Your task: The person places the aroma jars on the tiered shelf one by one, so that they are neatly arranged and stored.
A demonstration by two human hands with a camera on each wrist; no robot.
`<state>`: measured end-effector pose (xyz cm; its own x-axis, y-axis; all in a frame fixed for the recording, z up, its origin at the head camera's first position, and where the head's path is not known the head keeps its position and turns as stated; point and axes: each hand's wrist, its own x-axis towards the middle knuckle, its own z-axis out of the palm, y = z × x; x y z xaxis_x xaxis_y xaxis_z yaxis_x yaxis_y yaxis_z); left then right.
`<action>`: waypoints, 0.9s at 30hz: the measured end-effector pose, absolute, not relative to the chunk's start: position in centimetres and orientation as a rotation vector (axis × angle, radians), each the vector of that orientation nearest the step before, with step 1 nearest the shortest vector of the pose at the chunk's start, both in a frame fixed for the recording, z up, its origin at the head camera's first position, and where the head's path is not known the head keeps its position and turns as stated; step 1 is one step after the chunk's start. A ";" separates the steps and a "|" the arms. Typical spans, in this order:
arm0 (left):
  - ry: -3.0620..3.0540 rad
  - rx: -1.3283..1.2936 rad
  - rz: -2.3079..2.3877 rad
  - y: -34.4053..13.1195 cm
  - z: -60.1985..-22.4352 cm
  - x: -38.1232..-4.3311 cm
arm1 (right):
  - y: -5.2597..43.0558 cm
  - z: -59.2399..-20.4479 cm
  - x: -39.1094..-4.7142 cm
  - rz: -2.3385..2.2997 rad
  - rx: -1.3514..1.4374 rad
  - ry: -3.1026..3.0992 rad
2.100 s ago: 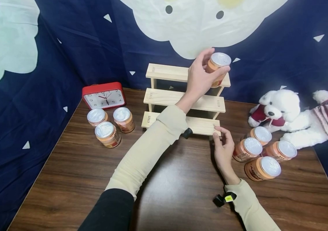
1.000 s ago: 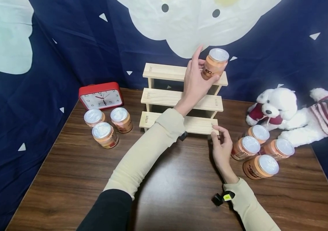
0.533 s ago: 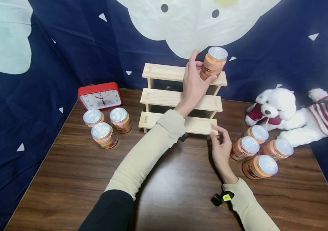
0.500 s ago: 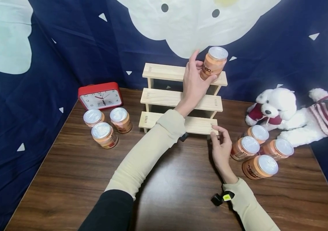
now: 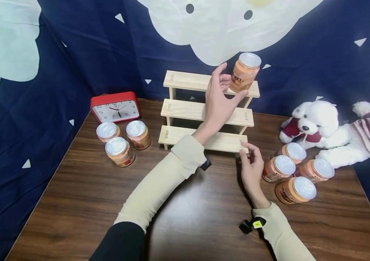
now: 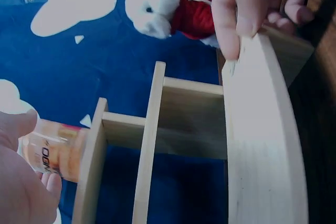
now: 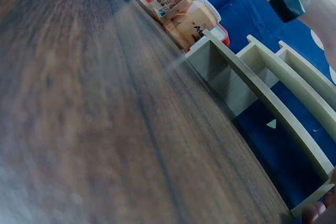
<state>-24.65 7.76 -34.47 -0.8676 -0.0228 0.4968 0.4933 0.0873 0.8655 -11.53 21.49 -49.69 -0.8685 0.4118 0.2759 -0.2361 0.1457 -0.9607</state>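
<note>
A jar of orange fruit [image 5: 244, 76] with a silvery lid stands upright at the right end of the top step of a three-step wooden shelf [image 5: 185, 81]. My left hand [image 5: 220, 103] is spread around the jar's left side, its thumb and fingers eased off the wall. In the left wrist view the base of that jar [image 6: 56, 151] meets the top board, with fingers loose beside it. Down at the right end of the lowest step, my right hand [image 5: 252, 173] pinches the board's corner between thumb and fingers. The right wrist view shows little of this hand [image 7: 321, 209].
Three similar jars [image 5: 120, 151] stand at the left before a red alarm clock [image 5: 116, 107]. Several more jars [image 5: 295, 190] cluster right of my right hand, near two white plush bears [image 5: 315, 121]. Dark blue cloth [image 5: 106, 65] hangs behind the brown table [image 5: 185, 217].
My left hand has set the jar on the top step after turning its label forward, then loosened and drawn slightly away to the left. The right hand keeps its place on the shelf.
</note>
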 end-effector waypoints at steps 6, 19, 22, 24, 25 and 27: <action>-1.983 -0.497 -1.850 7.3 -34.6 -22.6 | 21.6 -49.7 -11.4 1.778 -0.177 -1.956; -1.966 -0.567 -1.877 4.5 -35.4 -18.4 | 21.7 -49.6 -11.5 1.780 -0.189 -1.966; -1.962 -0.590 -1.888 3.8 -35.5 -17.6 | 21.7 -49.6 -11.5 1.778 -0.188 -1.964; -1.962 -0.605 -1.899 3.3 -35.6 -17.1 | 21.6 -49.6 -11.5 1.778 -0.186 -1.960; -1.963 -0.613 -1.905 3.0 -35.6 -16.8 | 21.6 -49.6 -11.5 1.778 -0.186 -1.958; -1.966 -0.621 -1.914 2.6 -35.7 -16.2 | 21.5 -49.7 -11.5 1.781 -0.188 -1.951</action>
<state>-16.21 2.56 -35.74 -0.8517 0.0805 0.5178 0.5197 0.0043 0.8543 -11.47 21.54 -49.65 -0.8714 0.4166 0.2592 -0.2201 0.1402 -0.9654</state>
